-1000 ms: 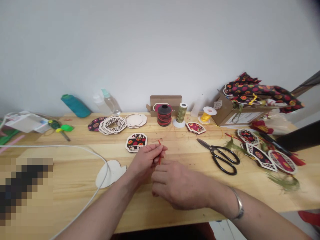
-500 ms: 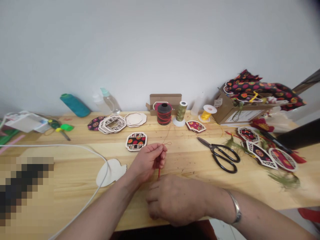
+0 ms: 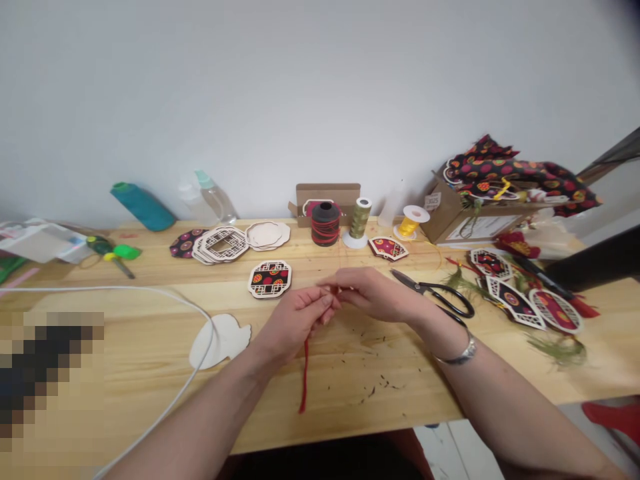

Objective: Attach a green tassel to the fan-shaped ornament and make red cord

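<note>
Closed round a red cord (image 3: 304, 380), my left hand (image 3: 303, 317) is over the middle of the wooden table, and the cord's end hangs below it. My right hand (image 3: 367, 293) meets it at the fingertips, its fingers pinched together; what they grip is too small to make out. Just behind my left hand lies an octagonal ornament (image 3: 270, 279) with patterned fabric in a pale fretwork frame. Black-handled scissors (image 3: 440, 293) lie partly behind my right wrist, which wears a silver bracelet.
Along the wall stand a black-and-red spool (image 3: 325, 225), a green thread cone (image 3: 360, 221), a yellow spool (image 3: 411, 223) and a cardboard box (image 3: 475, 223) with fabric. A white cable (image 3: 165, 291) crosses the left side, over a pale cutout (image 3: 225, 343). Finished ornaments (image 3: 515, 303) lie right.
My right hand has risen from near the table's front edge to my left hand's fingertips. More of the red cord now shows hanging, and the view has shifted slightly.
</note>
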A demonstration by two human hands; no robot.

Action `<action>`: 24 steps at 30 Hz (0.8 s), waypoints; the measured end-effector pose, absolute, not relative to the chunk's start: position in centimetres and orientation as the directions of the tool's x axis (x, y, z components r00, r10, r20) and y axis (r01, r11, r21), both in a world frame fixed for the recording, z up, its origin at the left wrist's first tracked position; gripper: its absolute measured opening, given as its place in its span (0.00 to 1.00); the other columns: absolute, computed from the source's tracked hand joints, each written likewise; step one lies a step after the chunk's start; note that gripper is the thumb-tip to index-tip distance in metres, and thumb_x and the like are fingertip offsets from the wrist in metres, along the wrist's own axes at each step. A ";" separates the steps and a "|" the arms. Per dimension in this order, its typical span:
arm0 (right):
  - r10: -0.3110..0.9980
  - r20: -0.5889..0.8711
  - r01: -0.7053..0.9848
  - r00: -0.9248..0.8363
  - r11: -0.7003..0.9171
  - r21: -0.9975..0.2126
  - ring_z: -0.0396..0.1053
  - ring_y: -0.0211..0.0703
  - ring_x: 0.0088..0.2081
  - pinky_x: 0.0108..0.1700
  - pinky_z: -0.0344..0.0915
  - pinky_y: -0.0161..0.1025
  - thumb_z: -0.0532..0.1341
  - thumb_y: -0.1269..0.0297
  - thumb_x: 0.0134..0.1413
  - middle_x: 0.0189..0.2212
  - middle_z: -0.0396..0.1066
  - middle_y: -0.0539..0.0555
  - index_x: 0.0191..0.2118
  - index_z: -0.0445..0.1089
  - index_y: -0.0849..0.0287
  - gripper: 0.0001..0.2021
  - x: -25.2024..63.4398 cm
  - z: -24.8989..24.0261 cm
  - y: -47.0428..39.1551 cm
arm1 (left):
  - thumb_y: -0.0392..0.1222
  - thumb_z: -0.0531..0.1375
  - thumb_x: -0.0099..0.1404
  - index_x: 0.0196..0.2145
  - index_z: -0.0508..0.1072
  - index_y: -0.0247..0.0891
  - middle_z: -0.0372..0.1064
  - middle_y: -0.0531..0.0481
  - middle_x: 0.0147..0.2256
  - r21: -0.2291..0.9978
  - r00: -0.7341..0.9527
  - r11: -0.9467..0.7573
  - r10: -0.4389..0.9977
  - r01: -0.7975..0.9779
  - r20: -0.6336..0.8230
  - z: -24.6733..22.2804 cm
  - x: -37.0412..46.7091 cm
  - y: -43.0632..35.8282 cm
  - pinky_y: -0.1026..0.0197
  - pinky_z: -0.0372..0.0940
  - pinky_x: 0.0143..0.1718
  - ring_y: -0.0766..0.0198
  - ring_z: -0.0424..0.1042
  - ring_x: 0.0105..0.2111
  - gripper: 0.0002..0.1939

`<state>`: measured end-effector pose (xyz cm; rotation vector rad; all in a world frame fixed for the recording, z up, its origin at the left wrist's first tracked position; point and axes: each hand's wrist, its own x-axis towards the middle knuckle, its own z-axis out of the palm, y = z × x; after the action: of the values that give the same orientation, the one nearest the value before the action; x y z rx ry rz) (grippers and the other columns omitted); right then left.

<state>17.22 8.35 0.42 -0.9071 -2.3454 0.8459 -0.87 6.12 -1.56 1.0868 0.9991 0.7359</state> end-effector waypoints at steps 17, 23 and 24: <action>0.852 0.519 0.792 0.066 0.271 -0.547 0.67 0.48 0.41 0.41 0.62 0.44 0.53 0.74 0.50 0.44 0.68 0.62 0.46 0.70 0.63 0.18 19.7 -0.1 10.3 | 0.49 0.62 0.56 0.34 0.76 0.31 0.58 0.55 0.19 0.871 0.364 0.459 0.853 -0.177 -0.375 -1.4 -1.1 6.4 0.69 0.35 0.17 0.78 0.44 0.15 0.16; 0.989 -0.026 0.494 -0.149 0.051 -0.868 0.50 0.32 0.19 0.23 0.47 0.34 0.59 0.55 0.50 0.14 0.58 0.46 0.21 0.72 0.62 0.16 16.5 1.1 7.9 | 0.66 0.54 0.54 0.36 0.75 0.27 0.60 0.51 0.20 0.777 0.397 0.538 0.824 -0.328 -0.404 -0.6 -1.0 6.7 0.69 0.34 0.16 0.77 0.42 0.15 0.34; 0.973 -0.107 0.451 -0.203 -0.003 -0.892 0.50 0.31 0.19 0.23 0.46 0.34 0.61 0.55 0.48 0.14 0.58 0.46 0.21 0.73 0.62 0.16 16.0 1.0 7.6 | 0.68 0.53 0.54 0.36 0.75 0.27 0.61 0.50 0.20 0.772 0.405 0.536 0.825 -0.342 -0.393 -0.5 -1.0 6.7 0.69 0.34 0.16 0.77 0.43 0.15 0.36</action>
<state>16.05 7.62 1.01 -1.4788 -1.7008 1.1646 -0.97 6.72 -0.53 0.6566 0.8578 0.8070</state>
